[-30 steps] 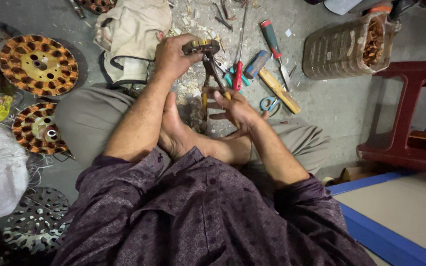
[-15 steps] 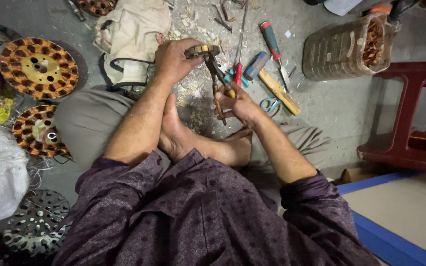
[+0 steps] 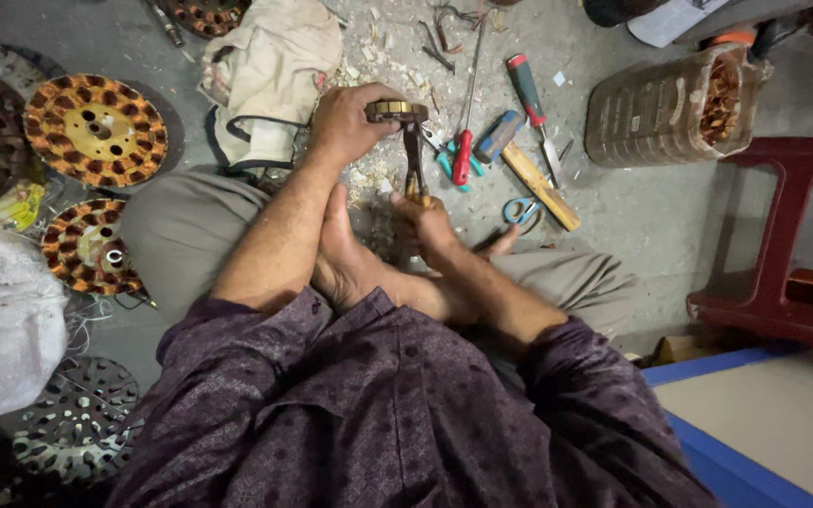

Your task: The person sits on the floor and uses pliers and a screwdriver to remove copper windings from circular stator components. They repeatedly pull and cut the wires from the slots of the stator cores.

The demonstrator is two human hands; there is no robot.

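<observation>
A small round wound core point(image 3: 395, 111) is gripped edge-on in the closed left hand point(image 3: 348, 122), held above the floor point(image 3: 651, 216). Pliers point(image 3: 414, 162) are clenched in the right hand point(image 3: 430, 226), their tip set against the core's lower edge. Open room is bounded by screwdrivers point(image 3: 463, 155) and scissors point(image 3: 519, 209) just beside the hands, and a cloth point(image 3: 275, 66) behind the left hand.

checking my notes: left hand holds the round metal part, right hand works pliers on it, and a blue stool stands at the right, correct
Not quite: the stool at the right is dark red, not blue, as the head view shows. The rest holds: the left hand holds the round metal part and the right hand works the pliers on it.
</observation>
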